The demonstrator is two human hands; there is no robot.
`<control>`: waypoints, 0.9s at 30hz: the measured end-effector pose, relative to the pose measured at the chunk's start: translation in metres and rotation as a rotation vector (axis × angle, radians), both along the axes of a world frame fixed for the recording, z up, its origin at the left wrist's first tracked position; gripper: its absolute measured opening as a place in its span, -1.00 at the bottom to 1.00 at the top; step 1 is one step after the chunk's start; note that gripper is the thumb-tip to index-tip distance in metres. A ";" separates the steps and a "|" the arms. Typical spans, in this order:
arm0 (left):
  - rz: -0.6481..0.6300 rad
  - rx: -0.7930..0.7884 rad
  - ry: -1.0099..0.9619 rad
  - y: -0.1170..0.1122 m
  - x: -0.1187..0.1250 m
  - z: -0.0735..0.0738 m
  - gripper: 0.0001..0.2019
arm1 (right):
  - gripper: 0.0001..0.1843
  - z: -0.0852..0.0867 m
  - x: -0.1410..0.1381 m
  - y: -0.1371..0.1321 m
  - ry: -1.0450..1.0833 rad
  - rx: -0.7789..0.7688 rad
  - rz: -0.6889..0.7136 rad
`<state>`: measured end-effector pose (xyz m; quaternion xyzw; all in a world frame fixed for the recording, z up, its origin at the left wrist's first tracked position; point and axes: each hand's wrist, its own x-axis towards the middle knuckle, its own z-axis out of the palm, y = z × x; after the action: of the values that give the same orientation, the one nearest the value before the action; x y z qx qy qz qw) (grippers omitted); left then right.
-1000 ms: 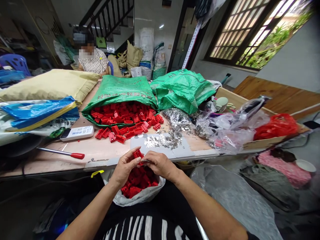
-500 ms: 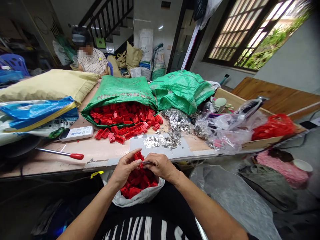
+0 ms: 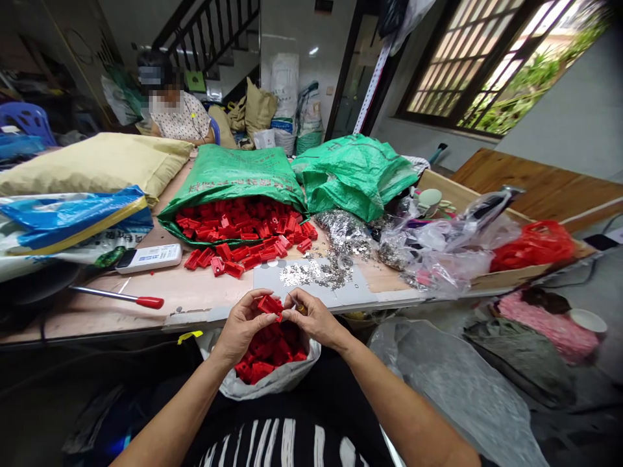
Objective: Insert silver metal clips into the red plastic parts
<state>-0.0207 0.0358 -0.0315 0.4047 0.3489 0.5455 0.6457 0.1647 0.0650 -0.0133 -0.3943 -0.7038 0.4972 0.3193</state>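
Between my hands is a small red plastic part (image 3: 269, 304), tilted, above an open white sack. My left hand (image 3: 246, 321) grips it from the left with thumb and fingers. My right hand (image 3: 311, 319) is closed, its thumb and fingertips at the part's right end. A slim hand tool (image 3: 301, 309) with a yellowish-brown end lies in that hand's curled fingers; its tip is hidden. Below, the white sack (image 3: 272, 392) holds many similar red parts (image 3: 275, 350). Small shiny metal pieces (image 3: 311, 275) are spread on a grey sheet (image 3: 263, 282) in front of me.
A green sack (image 3: 238, 168) spills red parts onto the table (image 3: 195, 301). A red-tipped metal rod (image 3: 146, 302) and a white box-like device (image 3: 150, 257) lie left. Plastic bags (image 3: 452, 266) fill a wooden tray at right. A person (image 3: 180, 120) sits across the table.
The red part has turned from upright to a more sideways tilt. The tool has swung away from it into my right hand, whose fingertips now meet the part's end.
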 end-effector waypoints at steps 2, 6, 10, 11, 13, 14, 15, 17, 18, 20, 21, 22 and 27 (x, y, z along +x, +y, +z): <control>0.003 0.040 0.030 0.000 0.001 0.000 -0.62 | -0.77 -0.003 -0.003 0.002 0.009 -0.015 -0.025; 0.011 0.109 0.096 0.001 0.001 0.000 -0.65 | -0.74 -0.007 -0.009 0.007 0.039 -0.063 -0.044; 0.055 0.178 0.279 0.008 -0.007 -0.005 -0.68 | -0.84 -0.005 -0.010 0.011 -0.071 0.058 -0.071; 0.070 0.201 0.351 0.011 -0.011 -0.008 -0.68 | -0.87 -0.005 -0.009 0.012 -0.125 0.114 -0.077; 0.091 0.238 0.502 0.016 -0.017 -0.011 -0.69 | -0.84 -0.003 -0.008 0.012 -0.246 0.209 -0.076; 0.097 0.246 0.570 0.019 -0.020 -0.013 -0.69 | -0.82 -0.003 -0.007 0.011 -0.304 0.241 -0.071; 0.098 0.249 0.627 0.021 -0.022 -0.014 -0.69 | -0.80 -0.003 -0.006 0.011 -0.355 0.263 -0.066; 0.086 0.247 0.704 0.024 -0.024 -0.016 -0.67 | -0.77 -0.004 -0.006 0.009 -0.427 0.287 -0.064; 0.074 0.247 0.724 0.026 -0.025 -0.016 -0.66 | -0.77 -0.005 -0.006 0.008 -0.445 0.298 -0.067; 0.050 0.258 0.748 0.029 -0.026 -0.018 -0.64 | -0.79 -0.006 -0.007 0.007 -0.458 0.311 -0.067; 0.041 0.266 0.756 0.030 -0.026 -0.019 -0.63 | -0.81 -0.007 -0.007 0.007 -0.460 0.317 -0.065; 0.036 0.275 0.765 0.032 -0.026 -0.021 -0.62 | -0.81 -0.007 -0.007 0.007 -0.461 0.322 -0.057; 0.026 0.294 0.776 0.035 -0.029 -0.025 -0.61 | -0.80 -0.007 -0.008 0.007 -0.481 0.351 -0.026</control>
<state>-0.0497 0.0711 -0.0560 0.6639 0.4900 0.4043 0.3947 0.1564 0.0722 -0.0208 -0.4484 -0.8294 0.2562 0.2130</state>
